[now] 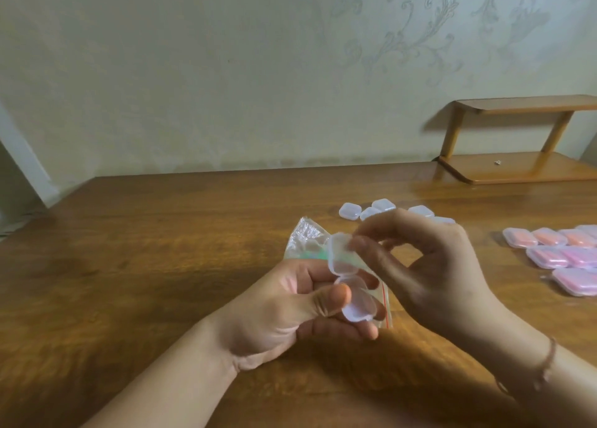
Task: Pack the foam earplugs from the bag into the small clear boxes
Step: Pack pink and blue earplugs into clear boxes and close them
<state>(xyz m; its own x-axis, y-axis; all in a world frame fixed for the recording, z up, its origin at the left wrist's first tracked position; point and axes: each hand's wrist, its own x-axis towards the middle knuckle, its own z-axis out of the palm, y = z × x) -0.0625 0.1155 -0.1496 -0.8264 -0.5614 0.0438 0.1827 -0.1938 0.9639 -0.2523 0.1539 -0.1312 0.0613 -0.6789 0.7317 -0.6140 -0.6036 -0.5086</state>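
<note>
A small clear hinged box (pixel 347 276) is held open above the wooden table (pixel 145 250). My left hand (pixel 290 311) grips its lower half between thumb and fingers. My right hand (pixel 423 266) pinches the raised lid at its top edge. Under and behind the box lies the clear zip bag (pixel 305 235) with a red seal strip; something green shows faintly through it. I cannot see an earplug inside the box.
Several empty clear boxes (pixel 350 210) lie behind my right hand. Several closed boxes with pink and orange earplugs (pixel 549 246) sit at the right edge. A low wooden shelf (pixel 517 166) stands at the back right against the wall.
</note>
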